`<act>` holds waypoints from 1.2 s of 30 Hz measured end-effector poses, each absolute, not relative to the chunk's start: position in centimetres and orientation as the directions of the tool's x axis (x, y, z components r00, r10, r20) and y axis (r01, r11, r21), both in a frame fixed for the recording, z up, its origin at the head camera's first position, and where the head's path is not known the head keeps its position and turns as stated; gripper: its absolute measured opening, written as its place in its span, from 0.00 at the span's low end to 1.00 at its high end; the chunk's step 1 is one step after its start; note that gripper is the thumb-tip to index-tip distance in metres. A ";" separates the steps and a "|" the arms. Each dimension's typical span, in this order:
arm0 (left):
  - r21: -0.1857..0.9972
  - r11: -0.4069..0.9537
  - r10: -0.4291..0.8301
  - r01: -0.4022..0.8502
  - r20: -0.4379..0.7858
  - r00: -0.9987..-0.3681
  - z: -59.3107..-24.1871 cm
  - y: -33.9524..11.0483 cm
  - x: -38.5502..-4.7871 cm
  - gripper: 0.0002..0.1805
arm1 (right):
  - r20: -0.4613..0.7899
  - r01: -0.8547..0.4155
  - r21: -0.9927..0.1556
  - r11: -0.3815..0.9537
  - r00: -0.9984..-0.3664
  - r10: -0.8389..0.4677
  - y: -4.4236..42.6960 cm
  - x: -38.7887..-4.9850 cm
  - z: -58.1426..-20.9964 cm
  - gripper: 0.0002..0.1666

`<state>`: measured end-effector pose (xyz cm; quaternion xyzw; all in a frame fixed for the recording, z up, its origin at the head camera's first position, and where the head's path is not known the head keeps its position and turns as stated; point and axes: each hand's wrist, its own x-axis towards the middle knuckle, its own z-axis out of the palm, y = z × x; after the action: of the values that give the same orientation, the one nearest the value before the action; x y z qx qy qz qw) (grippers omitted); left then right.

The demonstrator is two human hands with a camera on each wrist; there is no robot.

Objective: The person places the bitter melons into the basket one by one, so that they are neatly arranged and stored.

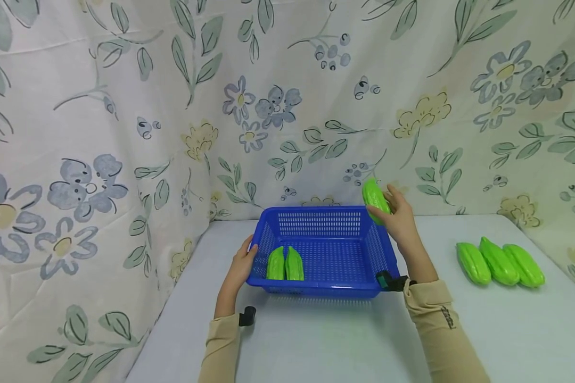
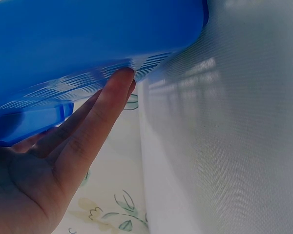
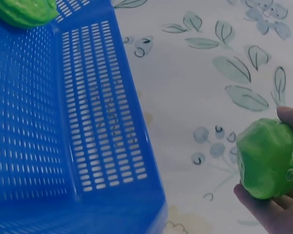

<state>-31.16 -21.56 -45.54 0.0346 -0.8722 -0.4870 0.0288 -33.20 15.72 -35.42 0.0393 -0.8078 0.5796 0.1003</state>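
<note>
A blue plastic basket (image 1: pixel 316 291) with slotted walls stands on the white table. My left hand (image 1: pixel 241 264) holds its left rim; in the left wrist view the fingers (image 2: pixel 95 122) stretch along the outside of the basket. My right hand (image 1: pixel 401 221) grips a bright green, ridged bitter melon (image 1: pixel 375 198) above the basket's back right corner. The right wrist view shows this bitter melon (image 3: pixel 266 158) between thumb and fingers, apart from the basket wall (image 3: pixel 102 107). Two more bitter melons (image 1: pixel 276 264) lie side by side inside, at the left front.
Three green bitter melons (image 1: pixel 499 261) lie in a row on the table (image 1: pixel 508 330) to the right of the basket. A floral cloth (image 1: pixel 316 106) hangs behind the table and along its left side. Black straps (image 1: pixel 392 281) sit on both wrists.
</note>
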 end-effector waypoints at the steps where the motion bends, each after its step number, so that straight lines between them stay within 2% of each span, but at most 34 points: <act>1: 0.853 0.521 -0.088 -0.032 0.016 -0.996 -45.5 -21.5 -31.1 0.30 | 0.208 -0.182 -0.930 0.320 -0.977 0.047 15.5 -33.3 -35.5 0.49; 16: 0.857 0.515 -0.092 -0.041 0.008 -0.996 -45.4 -21.5 -31.0 0.30 | 0.205 -0.213 -0.917 0.338 -0.977 -0.060 12.0 -33.9 -35.9 0.50; 36: 0.860 0.508 -0.084 -0.044 -0.002 -0.996 -45.7 -21.6 -31.2 0.30 | 0.179 -0.201 -0.928 0.313 -0.979 -0.099 7.8 -34.4 -36.4 0.49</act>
<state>-31.16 -21.58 -45.66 0.0371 -0.8680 -0.4947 0.0202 -34.36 7.79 -36.44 0.0926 -0.8091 0.5787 0.0443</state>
